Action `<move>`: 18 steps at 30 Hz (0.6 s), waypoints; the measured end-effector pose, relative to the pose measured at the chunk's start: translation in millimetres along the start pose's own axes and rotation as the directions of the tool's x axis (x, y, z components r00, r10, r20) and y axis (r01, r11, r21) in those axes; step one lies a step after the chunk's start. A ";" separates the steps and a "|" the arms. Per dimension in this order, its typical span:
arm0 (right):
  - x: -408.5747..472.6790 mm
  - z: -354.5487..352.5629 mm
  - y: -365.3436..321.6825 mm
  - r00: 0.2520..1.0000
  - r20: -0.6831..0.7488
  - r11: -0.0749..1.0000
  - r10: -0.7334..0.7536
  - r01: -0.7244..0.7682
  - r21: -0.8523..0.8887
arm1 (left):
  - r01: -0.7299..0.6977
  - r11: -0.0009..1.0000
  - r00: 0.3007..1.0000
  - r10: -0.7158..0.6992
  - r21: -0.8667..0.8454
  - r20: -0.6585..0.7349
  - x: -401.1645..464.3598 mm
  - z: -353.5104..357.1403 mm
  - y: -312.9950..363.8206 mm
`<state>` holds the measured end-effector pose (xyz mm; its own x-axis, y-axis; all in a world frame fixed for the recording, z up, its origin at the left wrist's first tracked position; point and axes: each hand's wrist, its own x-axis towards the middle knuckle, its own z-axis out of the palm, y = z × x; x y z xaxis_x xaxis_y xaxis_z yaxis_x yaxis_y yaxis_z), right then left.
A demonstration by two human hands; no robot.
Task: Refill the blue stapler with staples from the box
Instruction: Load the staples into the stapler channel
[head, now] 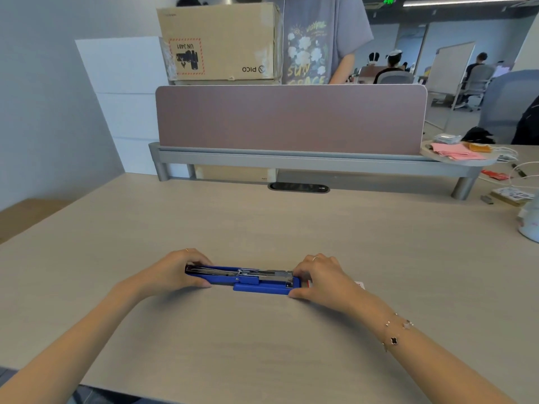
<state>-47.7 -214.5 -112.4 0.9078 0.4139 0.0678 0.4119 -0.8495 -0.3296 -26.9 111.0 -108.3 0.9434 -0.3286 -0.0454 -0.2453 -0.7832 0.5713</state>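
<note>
Work surface: I see a pale wood-grain desk (262,228), bare in its near half apart from the task items.
Blue stapler (248,279): it lies flat on the desk near the front edge, long axis running left to right, hinged fully open so that the metal staple channel faces up.
Left hand (178,272): I have it closed around the stapler's left end, thumb on the near side and fingers curled over the far side.
Right hand (320,277): I have it clamped on the stapler's right end, thumb against the near edge of the blue base and fingers over the top of the metal channel.
Staple box (360,285): only a small white and red corner shows just beyond my right hand, on the desk; the rest is hidden, so I cannot confirm its state.
Bracelet (396,333): a thin chain with dark charms sits on my right wrist.
Divider panel (291,118): a mauve screen stands upright along the far edge of the desk on a grey rail.
Cardboard carton (218,42): it sits behind the divider, left of a standing person in a grey printed shirt (318,39).
</note>
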 end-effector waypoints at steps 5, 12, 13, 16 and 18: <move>1.0 1.2 -2.1 1.000 0.019 1.000 0.019 -0.019 0.014 | -0.023 0.999 0.996 0.019 0.040 0.089 2.5 -13.0 10.3; 1.2 0.6 -1.2 0.999 0.032 0.998 0.033 -0.035 0.052 | -0.077 0.994 0.997 0.077 0.079 0.001 6.5 -38.6 40.7; 0.8 0.7 -1.2 0.999 0.032 0.998 0.034 -0.035 0.055 | -0.082 0.995 0.996 0.083 0.054 -0.016 6.5 -40.4 46.5; 1.0 1.1 -1.5 0.999 0.025 0.997 0.036 -0.038 0.063 | -0.098 0.995 0.993 0.099 0.005 -0.061 8.6 -38.1 62.6; 0.6 2.4 -1.7 0.999 0.014 0.997 0.040 -0.040 0.065 | -0.113 0.992 0.989 0.106 -0.063 -0.104 10.2 -31.7 72.6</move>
<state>-48.1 -212.1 -114.1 0.9221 0.3847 0.0411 0.3689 -0.8424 -0.3927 -28.0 67.6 -41.3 0.9302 -0.3529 0.1005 -0.3353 -0.7063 0.6235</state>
